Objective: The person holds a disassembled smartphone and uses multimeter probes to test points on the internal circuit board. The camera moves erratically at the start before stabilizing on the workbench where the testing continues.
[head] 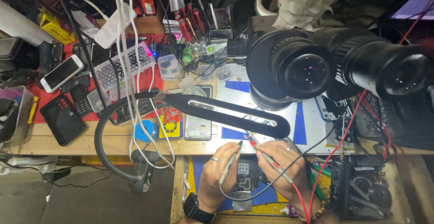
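- Two thin probes are in your hands, one in each, and both tips point away from you toward the near edge of the workbench (68,143).
- Your left hand (219,165) has its fingers closed narrow around the grey probe (230,163), like around a pen. There is a ring on one finger and a dark watch (195,209) on the wrist.
- Your right hand (280,160) pinches the second probe (271,160) in the same way, fingers closed on it. This hand also has a ring, and a bead bracelet (316,214) is on the wrist.
- A black wire (271,184) and a red wire (334,138) run from the probes to the right side.
- Between and under your hands lies a small dark circuit board (246,178) on a blue mat, just below the near edge of the workbench. I cannot tell if the tips touch anything.
- Just beyond your hands a flat black lamp (226,111) on a bending neck lies across the middle of the workbench.
- The two black eyepieces of a microscope (334,65) stand above the right half.
- Near the left edge lie a white phone (62,73) and a black phone (63,119) on a red cloth.
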